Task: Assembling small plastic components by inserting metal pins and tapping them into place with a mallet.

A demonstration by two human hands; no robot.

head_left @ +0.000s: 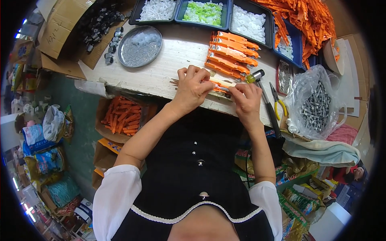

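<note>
At the table's near edge my left hand point(194, 86) is closed, its thumb and finger pinching the left end of an orange plastic part point(220, 86). My right hand point(246, 99) is closed on the right end of the same part. Small details between the fingertips are hidden. Just beyond, a row of several long orange plastic pieces point(232, 54) lies side by side on the table. Right of my right hand, a hammer point(268, 102) with a yellow-green and metal head lies along the table, beside yellow-handled pliers point(278, 102).
Trays of small white point(158, 10), green-and-white point(203, 13) and white parts point(248, 26) line the back. A round metal dish point(140, 46) stands left. A plastic bag of grey metal parts point(317, 104) sits right, below an orange heap point(307, 20). A box of orange pieces point(124, 115) stands below the table.
</note>
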